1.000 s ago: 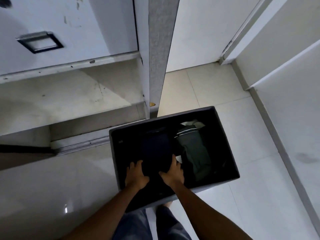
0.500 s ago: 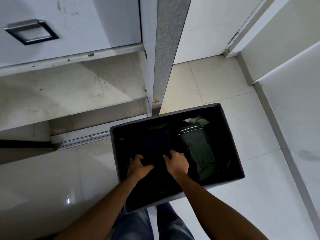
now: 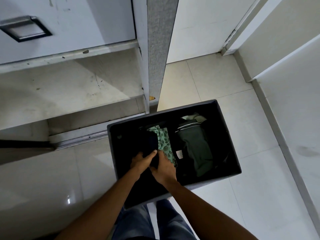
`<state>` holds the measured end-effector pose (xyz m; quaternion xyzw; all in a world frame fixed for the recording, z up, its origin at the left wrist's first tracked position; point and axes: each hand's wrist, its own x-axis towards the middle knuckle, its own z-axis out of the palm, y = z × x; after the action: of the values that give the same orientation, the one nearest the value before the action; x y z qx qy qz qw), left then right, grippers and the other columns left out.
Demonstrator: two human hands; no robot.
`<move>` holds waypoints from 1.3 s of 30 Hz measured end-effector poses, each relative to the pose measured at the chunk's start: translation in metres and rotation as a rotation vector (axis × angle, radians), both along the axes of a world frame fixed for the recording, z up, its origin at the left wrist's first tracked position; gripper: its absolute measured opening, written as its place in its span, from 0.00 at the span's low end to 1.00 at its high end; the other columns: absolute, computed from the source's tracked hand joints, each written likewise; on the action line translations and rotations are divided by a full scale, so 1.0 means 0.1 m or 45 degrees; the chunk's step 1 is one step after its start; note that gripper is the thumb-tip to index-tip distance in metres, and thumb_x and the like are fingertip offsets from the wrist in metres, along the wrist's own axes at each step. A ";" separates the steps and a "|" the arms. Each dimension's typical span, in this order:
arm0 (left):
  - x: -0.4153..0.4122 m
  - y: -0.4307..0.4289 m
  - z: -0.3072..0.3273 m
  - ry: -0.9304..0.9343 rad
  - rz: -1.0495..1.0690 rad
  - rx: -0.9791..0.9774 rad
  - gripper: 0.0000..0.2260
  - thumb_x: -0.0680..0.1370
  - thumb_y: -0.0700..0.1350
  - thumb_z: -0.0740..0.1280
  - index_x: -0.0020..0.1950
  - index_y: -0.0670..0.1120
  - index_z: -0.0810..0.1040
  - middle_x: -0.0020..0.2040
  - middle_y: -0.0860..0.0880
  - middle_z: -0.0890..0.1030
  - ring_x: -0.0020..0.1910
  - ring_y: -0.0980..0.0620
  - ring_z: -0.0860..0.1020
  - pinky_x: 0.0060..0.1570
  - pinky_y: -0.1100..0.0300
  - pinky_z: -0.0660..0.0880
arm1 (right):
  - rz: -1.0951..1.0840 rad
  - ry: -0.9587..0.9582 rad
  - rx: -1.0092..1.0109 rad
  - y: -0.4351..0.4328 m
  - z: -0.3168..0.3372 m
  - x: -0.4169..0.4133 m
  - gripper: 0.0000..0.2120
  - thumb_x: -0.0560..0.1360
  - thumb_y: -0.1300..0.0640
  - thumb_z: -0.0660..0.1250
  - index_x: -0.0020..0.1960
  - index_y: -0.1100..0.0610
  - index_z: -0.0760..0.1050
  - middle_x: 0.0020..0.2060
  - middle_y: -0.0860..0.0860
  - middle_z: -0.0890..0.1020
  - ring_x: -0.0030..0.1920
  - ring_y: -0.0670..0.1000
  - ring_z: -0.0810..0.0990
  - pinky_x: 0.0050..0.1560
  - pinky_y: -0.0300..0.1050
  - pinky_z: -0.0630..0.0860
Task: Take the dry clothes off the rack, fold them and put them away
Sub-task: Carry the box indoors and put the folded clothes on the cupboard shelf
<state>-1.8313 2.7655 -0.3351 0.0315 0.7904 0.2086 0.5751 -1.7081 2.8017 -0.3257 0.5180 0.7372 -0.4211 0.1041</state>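
A dark fabric storage box (image 3: 230, 134) stands on the floor in front of me. Inside it lie a folded dark green garment (image 3: 195, 149) on the right, a green leaf-print cloth (image 3: 164, 141) in the middle and a dark navy garment (image 3: 150, 142) on the left. Both my hands reach into the box, close together. My left hand (image 3: 141, 161) and my right hand (image 3: 164, 168) both grip the near end of the dark navy garment, bunching it between them. A white label (image 3: 179, 154) shows beside the green garment.
A white cabinet with an open lower shelf (image 3: 69, 90) and a drawer handle (image 3: 24, 29) stands at the left. A grey door edge (image 3: 159, 49) rises just behind the box. Pale floor tiles (image 3: 225, 104) surround the box, and white walls close the right side.
My hands lay flat and apart on the dark garment; now they have come together and grip it, pulling it left so the green leaf-print cloth beneath shows.
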 end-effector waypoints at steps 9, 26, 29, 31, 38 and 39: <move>0.01 -0.28 0.12 0.254 0.199 0.248 0.27 0.65 0.65 0.74 0.57 0.54 0.73 0.58 0.47 0.79 0.55 0.47 0.79 0.56 0.51 0.78 | -0.203 -0.009 -0.349 0.72 0.17 0.05 0.21 0.72 0.48 0.68 0.64 0.51 0.79 0.56 0.55 0.84 0.59 0.59 0.81 0.61 0.51 0.76; -0.15 -0.48 1.30 -0.791 0.905 0.995 0.31 0.67 0.67 0.70 0.64 0.51 0.81 0.61 0.45 0.82 0.60 0.43 0.81 0.56 0.47 0.80 | -0.384 0.994 -0.789 0.79 2.47 -0.02 0.11 0.73 0.65 0.70 0.54 0.59 0.82 0.50 0.56 0.86 0.48 0.56 0.85 0.53 0.50 0.80; -0.23 -0.39 1.53 -0.869 0.999 1.179 0.30 0.72 0.70 0.60 0.63 0.52 0.82 0.66 0.47 0.80 0.66 0.44 0.76 0.66 0.43 0.71 | -0.478 1.073 -0.923 0.80 2.51 -0.01 0.20 0.69 0.61 0.73 0.60 0.64 0.80 0.52 0.59 0.85 0.48 0.56 0.85 0.50 0.49 0.82; -0.26 -0.36 1.62 -0.940 1.061 1.156 0.31 0.77 0.68 0.54 0.69 0.50 0.77 0.70 0.47 0.76 0.69 0.43 0.74 0.70 0.42 0.68 | -0.562 1.142 -1.007 0.79 2.52 0.01 0.17 0.70 0.59 0.72 0.56 0.66 0.81 0.50 0.59 0.85 0.46 0.55 0.86 0.46 0.46 0.82; -0.24 -0.45 2.03 -0.800 0.965 1.281 0.20 0.69 0.59 0.74 0.54 0.47 0.87 0.57 0.44 0.84 0.54 0.42 0.84 0.54 0.46 0.80 | -0.492 1.176 -0.972 0.89 2.72 -0.08 0.12 0.75 0.59 0.68 0.52 0.65 0.84 0.48 0.60 0.86 0.46 0.56 0.86 0.46 0.46 0.83; -0.34 -0.50 2.07 -0.795 0.945 1.278 0.25 0.63 0.56 0.80 0.56 0.46 0.86 0.58 0.43 0.84 0.54 0.41 0.83 0.54 0.45 0.80 | -0.461 1.146 -0.911 0.93 2.74 -0.10 0.14 0.74 0.59 0.69 0.57 0.65 0.82 0.52 0.60 0.85 0.49 0.57 0.86 0.50 0.49 0.83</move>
<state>-1.8651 2.7152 -0.1286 -0.0402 0.3547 0.7307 0.5819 -1.7182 2.8944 -0.0518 0.3390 0.4216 -0.8319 -0.1236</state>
